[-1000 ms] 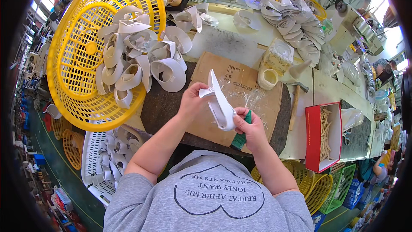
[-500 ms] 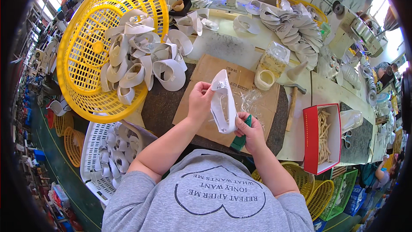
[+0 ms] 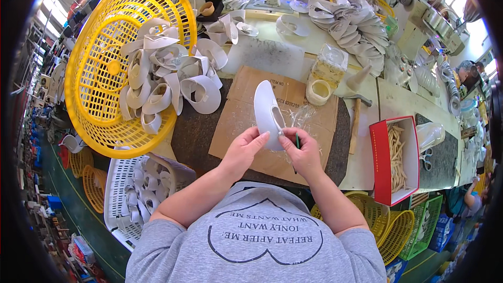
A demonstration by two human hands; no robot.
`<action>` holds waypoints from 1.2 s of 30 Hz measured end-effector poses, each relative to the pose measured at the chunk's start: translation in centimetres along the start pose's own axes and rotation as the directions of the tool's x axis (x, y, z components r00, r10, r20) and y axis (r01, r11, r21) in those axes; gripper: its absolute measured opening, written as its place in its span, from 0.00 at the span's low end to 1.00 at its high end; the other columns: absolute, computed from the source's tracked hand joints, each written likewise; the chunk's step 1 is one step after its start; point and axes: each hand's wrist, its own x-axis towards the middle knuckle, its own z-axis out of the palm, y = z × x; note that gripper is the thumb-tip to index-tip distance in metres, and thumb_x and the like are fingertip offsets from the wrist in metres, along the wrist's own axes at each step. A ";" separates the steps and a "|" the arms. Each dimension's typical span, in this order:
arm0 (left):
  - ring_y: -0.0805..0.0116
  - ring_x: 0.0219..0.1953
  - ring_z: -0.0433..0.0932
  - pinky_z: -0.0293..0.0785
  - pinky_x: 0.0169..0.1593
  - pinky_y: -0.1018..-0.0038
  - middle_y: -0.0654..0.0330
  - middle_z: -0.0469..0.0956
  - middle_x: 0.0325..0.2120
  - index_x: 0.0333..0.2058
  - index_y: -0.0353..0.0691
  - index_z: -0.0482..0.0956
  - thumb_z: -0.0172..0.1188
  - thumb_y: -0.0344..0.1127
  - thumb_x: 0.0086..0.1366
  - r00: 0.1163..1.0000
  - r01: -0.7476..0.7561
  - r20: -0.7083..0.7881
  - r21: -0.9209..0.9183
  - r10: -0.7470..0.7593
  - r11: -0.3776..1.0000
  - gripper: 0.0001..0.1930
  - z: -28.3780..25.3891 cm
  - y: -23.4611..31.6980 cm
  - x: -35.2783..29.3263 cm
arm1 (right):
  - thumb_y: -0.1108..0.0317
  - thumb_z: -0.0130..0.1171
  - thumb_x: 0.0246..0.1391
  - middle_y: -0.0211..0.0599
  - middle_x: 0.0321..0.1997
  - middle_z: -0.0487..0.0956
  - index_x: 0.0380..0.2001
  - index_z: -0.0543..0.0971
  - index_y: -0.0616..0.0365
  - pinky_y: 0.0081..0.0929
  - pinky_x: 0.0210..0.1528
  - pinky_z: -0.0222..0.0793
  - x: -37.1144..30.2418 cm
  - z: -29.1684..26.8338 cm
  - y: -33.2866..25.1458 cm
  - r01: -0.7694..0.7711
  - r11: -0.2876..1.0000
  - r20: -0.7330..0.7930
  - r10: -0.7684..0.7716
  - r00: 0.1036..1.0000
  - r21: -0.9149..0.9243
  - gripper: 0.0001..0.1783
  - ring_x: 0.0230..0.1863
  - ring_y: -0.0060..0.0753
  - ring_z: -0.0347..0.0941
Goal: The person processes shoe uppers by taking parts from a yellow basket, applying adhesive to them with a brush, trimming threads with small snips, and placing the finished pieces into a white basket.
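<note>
White shoe upper (image 3: pixel 265 112) held above the cardboard sheet (image 3: pixel 236 106) in front of your body, one end raised away from you and the opening turned to your right. Your left hand (image 3: pixel 244 151) grasps the near part of the upper, thumb laid along its smooth outer wall; your right hand (image 3: pixel 305 152) pinches it near the opening's edge and also keeps a narrow green object (image 3: pixel 297 140) between the fingers, seen edge-on, its kind unclear. The piece should be light, thin-walled and springy: firm enough to keep its curve, yet likely to fold if squeezed across the opening. The smooth face may slip a little under dry fingers, and its pale surface would probably show creases or smudges. Take hold at the near end and along the rim, using thumb and fingertips on either side of the wall, with light pressure.
</note>
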 end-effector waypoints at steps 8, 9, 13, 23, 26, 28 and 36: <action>0.80 0.35 0.70 0.67 0.40 0.81 0.64 0.75 0.33 0.42 0.33 0.73 0.48 0.31 0.66 0.983 -0.173 -0.008 0.313 0.185 0.934 0.10 -0.2 0.5 0.2 | 0.72 0.65 0.38 0.39 0.29 0.76 0.33 0.78 0.56 0.33 0.38 0.70 0.6 0.5 -2.0 0.487 0.619 0.142 -0.521 0.842 -0.616 0.14 0.36 0.43 0.72; 0.80 0.35 0.70 0.67 0.40 0.81 0.64 0.75 0.33 0.42 0.33 0.73 0.48 0.31 0.66 0.983 -0.170 -0.009 0.311 0.182 0.935 0.10 -0.4 0.6 0.2 | 0.72 0.65 0.38 0.39 0.29 0.76 0.33 0.78 0.56 0.33 0.38 0.70 0.8 0.1 -2.2 0.484 0.620 0.142 -0.517 0.844 -0.617 0.14 0.36 0.43 0.72; 0.80 0.36 0.70 0.66 0.42 0.81 0.65 0.75 0.34 0.42 0.33 0.73 0.48 0.31 0.66 0.994 -0.103 0.071 0.333 0.084 0.937 0.10 -0.9 0.9 0.3 | 0.75 0.63 0.35 0.38 0.33 0.76 0.29 0.76 0.54 0.33 0.36 0.69 2.3 -1.9 -3.6 0.669 0.502 0.417 -0.529 0.739 -0.548 0.12 0.34 0.40 0.72; 0.76 0.35 0.73 0.70 0.40 0.78 0.62 0.76 0.34 0.41 0.33 0.73 0.48 0.31 0.66 0.997 -0.067 -0.041 0.093 0.071 0.993 0.10 0.2 -0.2 -0.3 | 0.77 0.58 0.33 0.35 0.28 0.72 0.30 0.71 0.54 0.32 0.36 0.65 1.5 0.4 -0.7 0.108 0.937 0.117 -0.072 0.991 -0.332 0.15 0.32 0.39 0.70; 0.73 0.37 0.75 0.72 0.40 0.75 0.60 0.76 0.36 0.43 0.34 0.72 0.48 0.31 0.66 0.967 0.227 -0.052 -0.265 -0.249 0.937 0.10 -0.5 -0.8 0.1 | 0.79 0.56 0.33 0.35 0.29 0.73 0.31 0.72 0.54 0.32 0.37 0.65 0.8 0.8 -0.8 0.682 0.455 0.362 -0.607 0.708 -0.572 0.16 0.33 0.40 0.70; 0.73 0.37 0.75 0.72 0.41 0.74 0.60 0.76 0.36 0.44 0.35 0.73 0.48 0.32 0.66 0.965 0.233 -0.063 -0.231 -0.254 0.944 0.11 -0.7 -0.8 -0.1 | 0.79 0.55 0.33 0.36 0.30 0.73 0.32 0.73 0.54 0.32 0.37 0.64 0.6 0.1 -0.6 0.730 0.374 0.424 -0.627 0.653 -0.572 0.17 0.33 0.40 0.70; 0.73 0.40 0.74 0.70 0.45 0.72 0.62 0.76 0.39 0.45 0.37 0.73 0.46 0.35 0.67 0.968 0.140 -0.179 -0.190 -0.175 0.972 0.12 -1.3 -1.1 0.2 | 0.66 0.61 0.42 0.41 0.35 0.76 0.37 0.75 0.54 0.37 0.42 0.67 -1.6 -8.1 5.8 0.110 0.443 0.016 -0.211 0.977 -0.890 0.15 0.41 0.44 0.72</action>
